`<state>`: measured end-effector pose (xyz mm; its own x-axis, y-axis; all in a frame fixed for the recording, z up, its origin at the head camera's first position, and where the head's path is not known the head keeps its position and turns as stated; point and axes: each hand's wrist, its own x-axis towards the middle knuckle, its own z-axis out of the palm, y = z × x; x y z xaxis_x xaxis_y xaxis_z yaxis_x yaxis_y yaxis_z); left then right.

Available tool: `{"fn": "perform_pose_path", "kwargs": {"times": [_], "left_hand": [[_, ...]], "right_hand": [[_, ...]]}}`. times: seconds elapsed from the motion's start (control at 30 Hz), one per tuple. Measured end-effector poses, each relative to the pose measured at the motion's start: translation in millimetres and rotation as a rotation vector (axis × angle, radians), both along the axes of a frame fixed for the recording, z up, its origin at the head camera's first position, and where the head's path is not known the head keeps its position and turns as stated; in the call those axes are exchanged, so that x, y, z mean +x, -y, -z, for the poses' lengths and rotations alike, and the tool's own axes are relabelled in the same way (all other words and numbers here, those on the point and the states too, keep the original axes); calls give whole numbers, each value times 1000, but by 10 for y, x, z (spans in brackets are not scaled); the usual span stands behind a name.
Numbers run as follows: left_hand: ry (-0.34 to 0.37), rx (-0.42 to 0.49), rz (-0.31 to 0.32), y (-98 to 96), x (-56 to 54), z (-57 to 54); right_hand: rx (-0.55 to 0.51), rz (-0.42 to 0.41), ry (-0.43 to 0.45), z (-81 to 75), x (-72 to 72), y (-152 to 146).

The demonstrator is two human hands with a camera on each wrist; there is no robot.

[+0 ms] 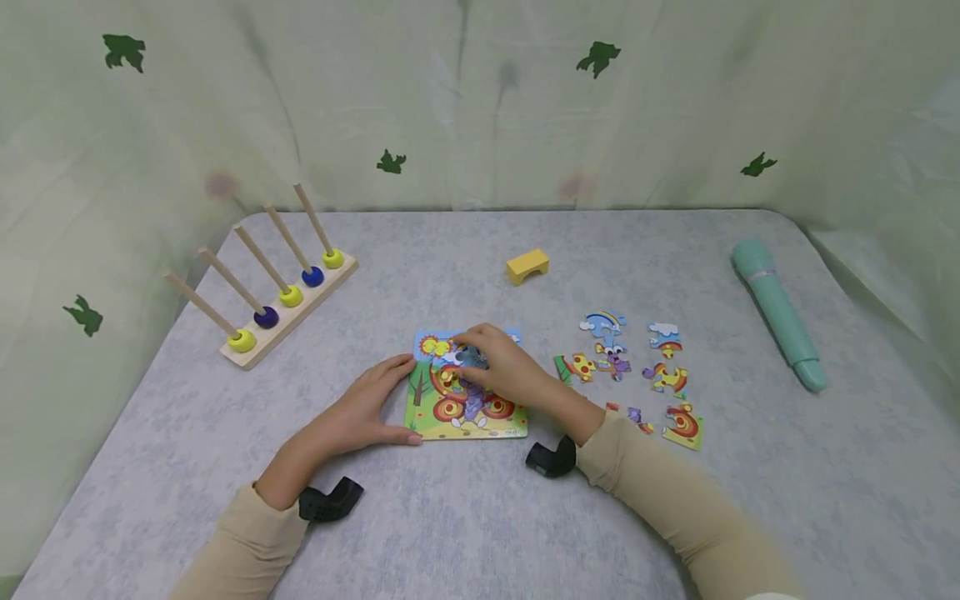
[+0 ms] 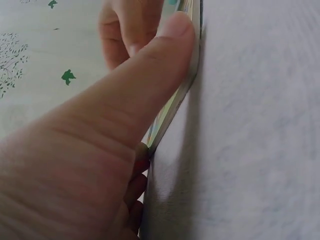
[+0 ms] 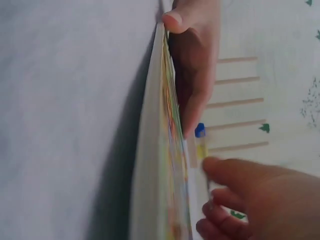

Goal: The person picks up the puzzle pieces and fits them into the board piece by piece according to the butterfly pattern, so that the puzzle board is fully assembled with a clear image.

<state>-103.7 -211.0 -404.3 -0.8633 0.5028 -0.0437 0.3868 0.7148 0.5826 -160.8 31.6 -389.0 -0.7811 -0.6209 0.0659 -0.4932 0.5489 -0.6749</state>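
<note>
Head view shows a person in beige sleeves working over a pale gray surface (image 1: 442, 525). A flat picture-puzzle board (image 1: 442, 427) lies near the middle, printed with smiling suns, a tree and red-orange rings. The left hand (image 1: 367, 404) is spread wide at the board's left side, its thumb at the lower edge and its fingers near the upper left corner; the left wrist view shows that thumb lying straight along the edge. The right hand (image 1: 506, 362) is above the board's upper middle, narrowed, with a gray-blue puzzle piece (image 1: 472, 357) pinched between thumb and fingers; the right wrist view shows only a thin edge of it.

Loose puzzle pieces lie to the right of the board, among them a rainbow piece (image 1: 602, 323), a purple character piece (image 1: 613, 362) and a ringed corner piece (image 1: 682, 427). Two small ones sit just beside the right forearm.

Beyond the board stands a yellow arch block (image 1: 527, 265). At the far left, a wooden peg stand (image 1: 296, 315) carries one yellow or blue bead on each of five slanting pegs. A teal microphone-shaped object (image 1: 780, 312) lies well apart at right.
</note>
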Motion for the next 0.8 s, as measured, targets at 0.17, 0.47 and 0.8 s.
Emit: {"fn": "perform_pose_path", "kwargs": {"times": [0.17,0.47,0.8], "left_hand": [[4,3,10,6,-1,-2],[20,-44,8,-36,-7,-91],[0,-176,50,-89,-101,-183]], "right_hand": [[110,3,-99,81,-41,95],[182,44,-137,101,-98,222],[194,83,-169,108,-110,269]]}}
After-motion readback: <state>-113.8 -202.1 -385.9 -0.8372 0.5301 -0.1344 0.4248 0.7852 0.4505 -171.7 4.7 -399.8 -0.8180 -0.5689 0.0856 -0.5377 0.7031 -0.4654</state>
